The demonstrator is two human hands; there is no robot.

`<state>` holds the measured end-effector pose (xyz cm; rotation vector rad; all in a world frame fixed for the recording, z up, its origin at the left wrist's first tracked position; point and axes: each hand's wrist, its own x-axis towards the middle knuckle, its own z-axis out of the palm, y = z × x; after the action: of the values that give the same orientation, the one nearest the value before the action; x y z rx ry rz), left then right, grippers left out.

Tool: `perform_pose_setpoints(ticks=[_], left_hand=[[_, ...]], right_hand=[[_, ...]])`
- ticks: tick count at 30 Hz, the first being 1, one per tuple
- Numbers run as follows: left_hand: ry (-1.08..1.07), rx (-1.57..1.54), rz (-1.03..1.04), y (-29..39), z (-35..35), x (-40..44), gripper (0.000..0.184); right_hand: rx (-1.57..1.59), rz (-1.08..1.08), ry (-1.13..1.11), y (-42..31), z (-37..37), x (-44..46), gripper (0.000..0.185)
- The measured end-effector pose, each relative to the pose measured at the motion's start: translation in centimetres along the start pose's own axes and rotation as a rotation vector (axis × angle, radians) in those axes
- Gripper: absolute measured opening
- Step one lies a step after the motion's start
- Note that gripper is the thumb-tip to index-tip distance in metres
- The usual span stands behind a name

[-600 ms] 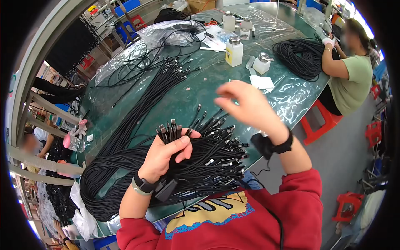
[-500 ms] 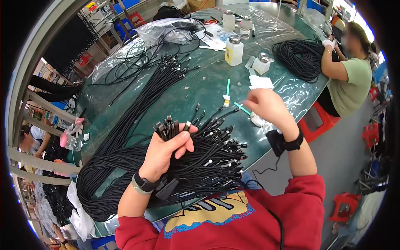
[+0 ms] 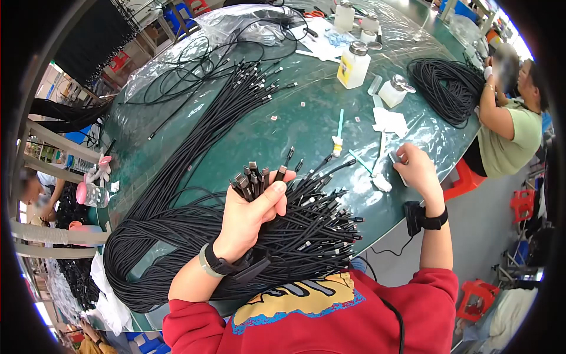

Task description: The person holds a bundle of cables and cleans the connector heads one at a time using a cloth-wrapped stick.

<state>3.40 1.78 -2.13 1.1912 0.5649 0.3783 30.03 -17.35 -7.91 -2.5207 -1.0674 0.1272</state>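
My left hand (image 3: 252, 213) is closed around a bunch of black cables, and their connector ends (image 3: 250, 180) stick up above the fist. One connector (image 3: 281, 172) stands apart, pinched between thumb and finger. Below it, a large pile of black cables (image 3: 318, 230) lies with its ends pointing right. My right hand (image 3: 420, 171) is down at the table's right edge, fingers curled onto a thin greyish strip (image 3: 397, 165) that I cannot identify. Left of that hand are a white wad (image 3: 381, 183), a turquoise stick (image 3: 361, 161) and a white stick (image 3: 382, 144).
A second turquoise stick (image 3: 341, 123) lies farther back. Behind are a yellow-labelled bottle (image 3: 354, 65), a pump-top bottle (image 3: 394, 91) and white paper (image 3: 390, 122). A coiled cable bundle (image 3: 445, 88) lies before a co-worker (image 3: 510, 127). Another cable bundle (image 3: 194, 135) stretches along the left.
My right hand has moved right and down, from above the white wad to the thin strip at the table edge. My left hand still holds the cables; the view has shifted slightly.
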Motion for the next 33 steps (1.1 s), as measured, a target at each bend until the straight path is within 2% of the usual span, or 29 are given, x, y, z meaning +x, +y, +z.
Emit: perform_pose_setpoints(ticks=[4, 9, 11, 13, 15, 17, 22, 26, 29, 33], left_hand=[[0.007, -0.010, -0.014, 0.0, -0.1, 0.5, 0.024], [0.012, 0.083, 0.058, -0.7, -0.4, 0.3, 0.021], [-0.002, 0.068, 0.041, -0.5, -0.4, 0.1, 0.021], [-0.051, 0.059, 0.004, -0.3, -0.3, -0.3, 0.019], [-0.050, 0.066, -0.017, -0.2, -0.1, -0.7, 0.019], [-0.034, 0.081, -0.016, -0.1, -0.2, -0.9, 0.018], [-0.059, 0.103, -0.010, 0.0, -0.7, -1.4, 0.017], [-0.053, 0.132, 0.009, 0.3, -0.7, -1.5, 0.015], [-0.059, 0.278, 0.042, 0.4, -0.7, -1.6, 0.015], [-0.119, 0.513, 0.063, -0.5, -0.4, -1.9, 0.016]], right_hand=[[0.139, 0.125, -0.115, 0.4, -0.1, 0.4, 0.023], [0.017, 0.075, -0.094, -0.9, -0.2, 0.6, 0.024], [0.518, 0.039, 0.009, -4.8, -1.4, -0.1, 0.021], [0.777, -0.168, -0.019, -9.3, -2.1, -1.7, 0.016], [0.870, -0.436, -0.097, -12.4, -1.5, -2.7, 0.020], [0.872, -0.543, -0.144, -14.6, -1.0, -2.7, 0.025], [0.921, -0.570, -0.203, -16.2, 0.5, -2.9, 0.028], [0.890, -0.565, -0.143, -16.8, 0.9, -3.1, 0.025], [0.821, -0.611, -0.112, -17.3, 1.0, -2.4, 0.025], [0.880, -0.556, -0.085, -18.5, 1.5, -1.2, 0.025]])
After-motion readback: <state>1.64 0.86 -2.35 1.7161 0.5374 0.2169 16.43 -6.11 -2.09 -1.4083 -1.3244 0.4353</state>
